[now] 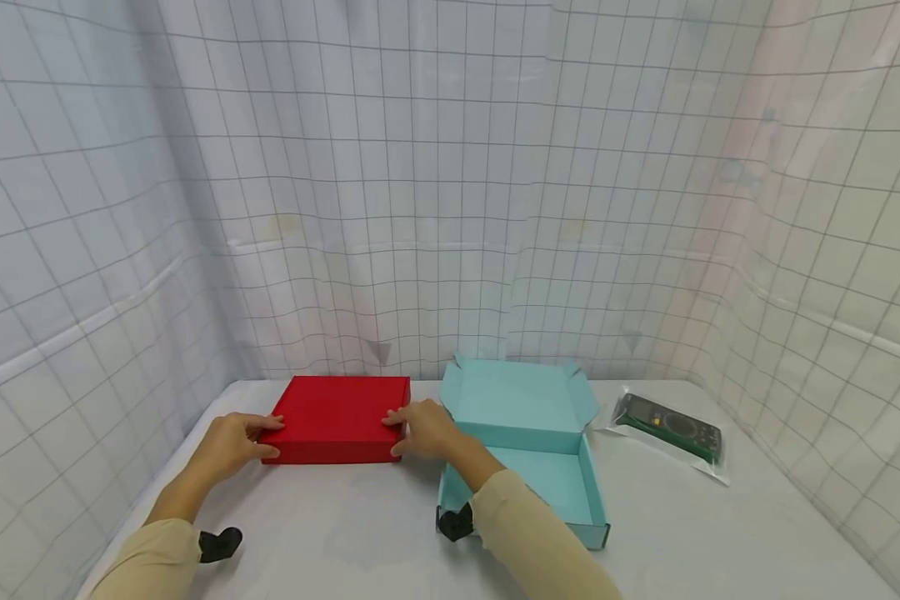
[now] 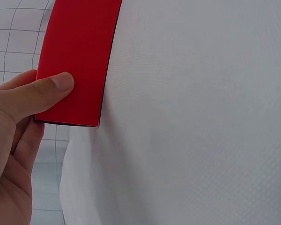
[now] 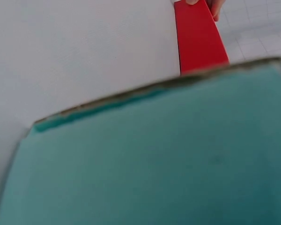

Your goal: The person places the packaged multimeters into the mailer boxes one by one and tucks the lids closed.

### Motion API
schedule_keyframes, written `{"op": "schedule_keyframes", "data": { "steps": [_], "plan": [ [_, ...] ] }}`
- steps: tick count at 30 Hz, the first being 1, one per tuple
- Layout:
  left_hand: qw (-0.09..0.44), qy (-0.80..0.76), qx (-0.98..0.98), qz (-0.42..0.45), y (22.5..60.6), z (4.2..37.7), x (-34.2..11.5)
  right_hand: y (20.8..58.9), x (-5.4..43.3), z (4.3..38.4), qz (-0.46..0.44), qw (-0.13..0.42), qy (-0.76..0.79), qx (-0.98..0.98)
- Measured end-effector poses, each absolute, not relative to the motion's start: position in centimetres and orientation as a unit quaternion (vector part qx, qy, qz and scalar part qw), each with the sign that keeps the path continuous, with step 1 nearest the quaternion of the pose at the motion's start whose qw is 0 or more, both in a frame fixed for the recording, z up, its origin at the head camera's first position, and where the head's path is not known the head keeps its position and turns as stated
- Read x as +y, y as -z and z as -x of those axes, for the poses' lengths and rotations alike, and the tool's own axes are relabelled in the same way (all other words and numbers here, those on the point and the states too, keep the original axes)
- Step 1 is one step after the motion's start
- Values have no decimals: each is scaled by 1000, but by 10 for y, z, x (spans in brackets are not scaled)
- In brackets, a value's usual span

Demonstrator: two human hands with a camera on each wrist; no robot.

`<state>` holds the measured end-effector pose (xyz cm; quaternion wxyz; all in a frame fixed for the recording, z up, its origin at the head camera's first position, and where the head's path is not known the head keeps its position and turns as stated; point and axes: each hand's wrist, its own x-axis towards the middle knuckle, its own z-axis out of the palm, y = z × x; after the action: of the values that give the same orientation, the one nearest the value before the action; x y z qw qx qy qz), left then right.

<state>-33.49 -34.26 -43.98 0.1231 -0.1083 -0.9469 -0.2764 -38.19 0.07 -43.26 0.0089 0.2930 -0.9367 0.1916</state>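
A closed red box [image 1: 337,408] lies flat on the white table, near its back left. My left hand [image 1: 228,446] pinches the front left corner, with the thumb [image 2: 63,82] on the front side and fingers on top and around the end. At the opposite front corner my right hand [image 1: 426,429] holds the box, fingers on the lid and thumb low at the front. Beside it stands a light teal box [image 1: 513,396] with its lid raised, partly hidden under my right forearm. Its blurred teal wall [image 3: 145,159] fills much of the right wrist view, and my right hand is hidden there.
A multimeter [image 1: 669,427] in a clear plastic bag lies on the table [image 1: 690,533] at the right. White curtains with a grid pattern [image 1: 450,208] close off the back and both sides. Black wrist straps [image 1: 220,544] stick out from the sleeves.
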Motion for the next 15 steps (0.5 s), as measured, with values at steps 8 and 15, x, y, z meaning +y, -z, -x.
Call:
{"op": "schedule_keyframes", "data": {
  "steps": [8,15],
  "plan": [
    [117,277,-948,106,439,333,-340,435,1,381,-291,8,-191,-937],
    [118,270,-949,108,439,334,-341,434,-1,382,-291,4,-173,-941]
  ]
}}
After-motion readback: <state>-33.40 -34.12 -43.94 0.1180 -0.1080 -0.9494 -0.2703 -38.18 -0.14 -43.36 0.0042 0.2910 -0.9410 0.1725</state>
